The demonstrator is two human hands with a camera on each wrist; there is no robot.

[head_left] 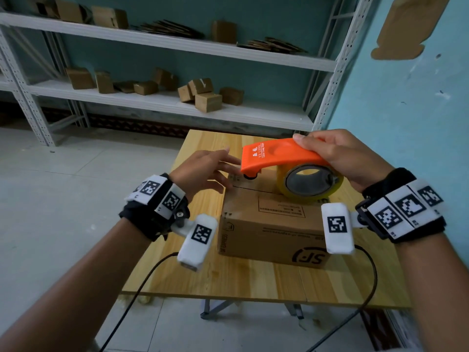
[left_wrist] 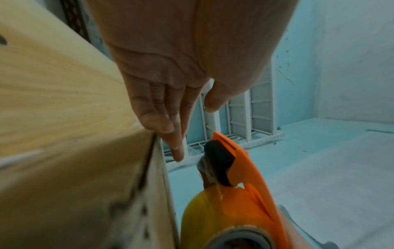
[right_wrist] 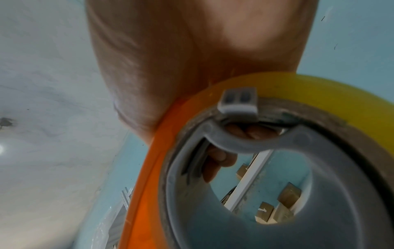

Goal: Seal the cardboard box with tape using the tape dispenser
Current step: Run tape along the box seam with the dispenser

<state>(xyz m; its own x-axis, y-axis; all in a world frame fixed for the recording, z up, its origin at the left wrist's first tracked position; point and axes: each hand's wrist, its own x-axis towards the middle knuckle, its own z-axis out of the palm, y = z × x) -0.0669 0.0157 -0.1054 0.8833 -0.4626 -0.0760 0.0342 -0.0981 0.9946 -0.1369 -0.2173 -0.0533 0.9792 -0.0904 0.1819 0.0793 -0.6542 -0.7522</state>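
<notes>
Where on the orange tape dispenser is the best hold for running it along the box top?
Take the tape dispenser by its arched orange back, from above, as the right hand does now. The arch fits a palm, and a top grip leaves the roller end and yellow tape roll free to meet the cardboard box.

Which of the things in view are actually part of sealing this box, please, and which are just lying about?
Part of the job:
- cardboard box on the wooden table
- orange tape dispenser, gripped by the right hand
- yellowish tape roll in the dispenser
- left hand, fingers straight, at the box's far left edge

Just lying about:
- small cardboard boxes on the white shelves
- flattened cardboard on the upper shelf
</notes>
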